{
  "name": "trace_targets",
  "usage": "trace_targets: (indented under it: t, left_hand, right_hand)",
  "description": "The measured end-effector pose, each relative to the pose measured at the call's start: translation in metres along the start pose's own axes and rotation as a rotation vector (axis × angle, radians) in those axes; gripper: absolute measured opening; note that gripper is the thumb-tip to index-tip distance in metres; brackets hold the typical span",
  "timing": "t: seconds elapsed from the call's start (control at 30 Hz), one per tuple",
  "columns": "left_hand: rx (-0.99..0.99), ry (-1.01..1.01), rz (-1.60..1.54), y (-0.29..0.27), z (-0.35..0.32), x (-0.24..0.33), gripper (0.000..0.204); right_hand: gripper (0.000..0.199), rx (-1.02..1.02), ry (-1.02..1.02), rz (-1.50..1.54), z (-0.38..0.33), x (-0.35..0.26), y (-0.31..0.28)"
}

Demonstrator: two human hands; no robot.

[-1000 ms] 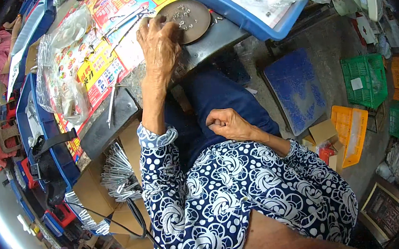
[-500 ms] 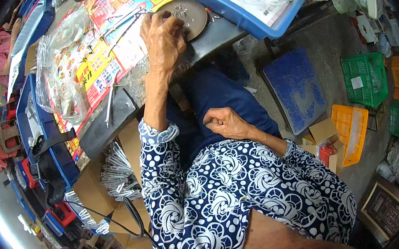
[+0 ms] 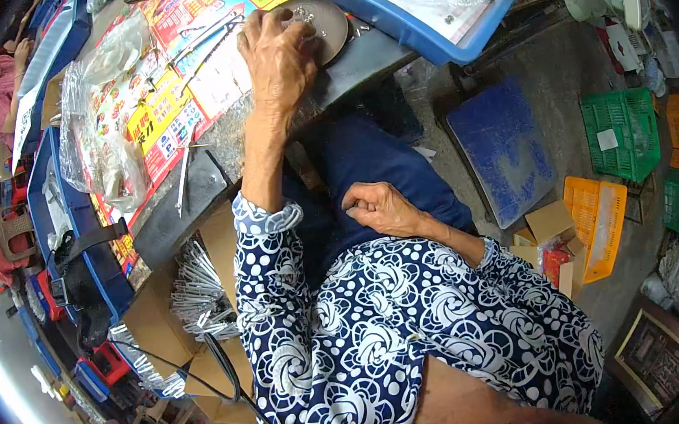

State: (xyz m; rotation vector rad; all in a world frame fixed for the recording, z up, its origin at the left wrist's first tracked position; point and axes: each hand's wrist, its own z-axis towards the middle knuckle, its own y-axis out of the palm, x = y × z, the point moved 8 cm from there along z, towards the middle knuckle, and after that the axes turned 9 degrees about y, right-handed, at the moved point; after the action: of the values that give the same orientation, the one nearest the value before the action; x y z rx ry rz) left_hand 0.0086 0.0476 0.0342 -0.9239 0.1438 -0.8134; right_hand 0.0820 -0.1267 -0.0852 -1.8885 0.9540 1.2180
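Note:
My left hand reaches over the table's near edge with its fingers bent down at the left side of a round brown dish. Tiny shiny pieces lie in that dish. The fingertips are hidden, so whatever they pinch does not show. Over my lap, my right hand is closed, thumb against curled fingers, its contents out of sight. Left of the dish, slim metal rods lie on a bright printed sheet. Another thin rod hangs over the table edge.
A blue tray with plastic bags borders the dish on the right. Below the table's left part, a cardboard box holds many metal rods. A blue-topped stool, a green crate and an orange basket stand to the right.
My left hand stays at the dish; its fingers have shifted slightly up and spread a little. The view has moved slightly. My right hand keeps its closed pose.

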Motion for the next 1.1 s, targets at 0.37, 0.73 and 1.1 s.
trace_targets:
  t: [0.37, 0.73, 1.1]
  left_hand:
    - [0.047, 0.011, -0.027, -0.001, -0.002, -0.001, 0.023]
    - [0.325, -0.642, -1.036, -0.05, -0.065, 0.03, 0.012]
    - [0.449, -0.781, -1.603, -0.032, -0.104, 0.036, 0.014]
  right_hand:
    - [0.007, -0.047, 0.105, 0.275, 0.0, 0.001, -0.003]
    - [0.011, 0.203, -0.283, 0.609, 0.019, -0.1, -0.074]
    - [0.02, 0.137, -0.336, 0.742, 0.029, -0.113, -0.051]
